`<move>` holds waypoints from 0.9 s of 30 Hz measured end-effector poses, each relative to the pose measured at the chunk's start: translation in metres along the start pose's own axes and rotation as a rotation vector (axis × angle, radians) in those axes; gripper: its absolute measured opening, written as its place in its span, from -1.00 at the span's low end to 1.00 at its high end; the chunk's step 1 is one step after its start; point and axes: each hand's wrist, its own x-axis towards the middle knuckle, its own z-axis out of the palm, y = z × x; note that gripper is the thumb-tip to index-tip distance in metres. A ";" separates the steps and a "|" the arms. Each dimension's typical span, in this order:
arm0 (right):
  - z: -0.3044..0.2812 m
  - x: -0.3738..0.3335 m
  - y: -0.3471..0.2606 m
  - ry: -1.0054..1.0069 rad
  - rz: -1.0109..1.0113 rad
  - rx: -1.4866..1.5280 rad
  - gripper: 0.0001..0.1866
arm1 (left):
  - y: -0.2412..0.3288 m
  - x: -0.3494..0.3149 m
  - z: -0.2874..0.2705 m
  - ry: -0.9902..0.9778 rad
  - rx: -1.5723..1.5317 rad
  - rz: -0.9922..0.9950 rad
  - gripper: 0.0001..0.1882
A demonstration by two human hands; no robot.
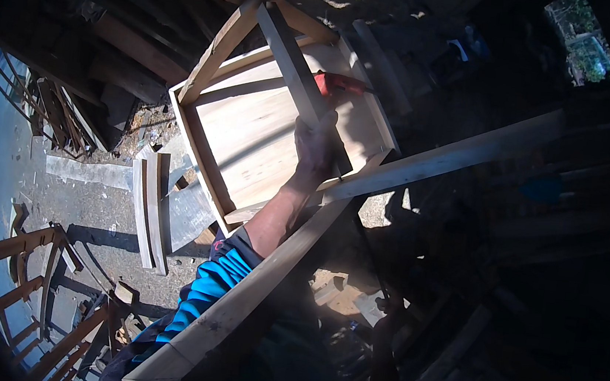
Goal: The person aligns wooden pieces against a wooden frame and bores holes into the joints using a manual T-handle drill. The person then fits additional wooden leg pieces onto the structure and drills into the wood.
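My left hand (314, 149) is wrapped around a straight wooden bar (292, 66), part of a pale wooden piece of furniture with crossing legs. Beneath it, a shallow wooden panel with a raised rim (198, 146) shows its sunlit inner face. By my left wrist, a long wooden leg (250, 289) meets another wooden leg (442, 160) that slants off to the right. Deep in shadow, my right hand (388, 307) is at the lower right. A thin dark strip (369, 253) runs from the leg joint toward it. Its fingers and grip are too dark to make out.
A red object (338, 84) lies on the panel beyond my left hand. Curved wooden pieces (148, 211) rest on the ground at left. Wooden frames (35, 281) stand lower left, and scrap wood (68, 113) is piled farther off. Shadow covers the right side.
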 end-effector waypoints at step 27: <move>-0.031 0.024 -0.037 -0.765 1.091 1.318 -0.60 | -0.007 0.004 0.012 -0.065 0.089 0.155 -0.75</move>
